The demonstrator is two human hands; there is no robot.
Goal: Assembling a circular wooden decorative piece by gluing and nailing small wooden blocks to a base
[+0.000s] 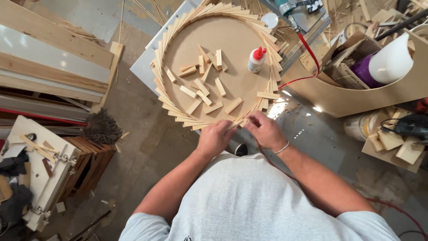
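At the near rim of the round board (232, 49) — left hand (215, 137) and right hand (264, 129) pinch one wood strip (236, 124), fitting the overlapping ring; glue bottle (256, 59), loose strips (201, 87) lie within reach

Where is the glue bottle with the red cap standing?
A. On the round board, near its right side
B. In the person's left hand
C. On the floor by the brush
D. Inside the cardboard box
A: the glue bottle stands upright on the round board, away from both hands working at its near rim.
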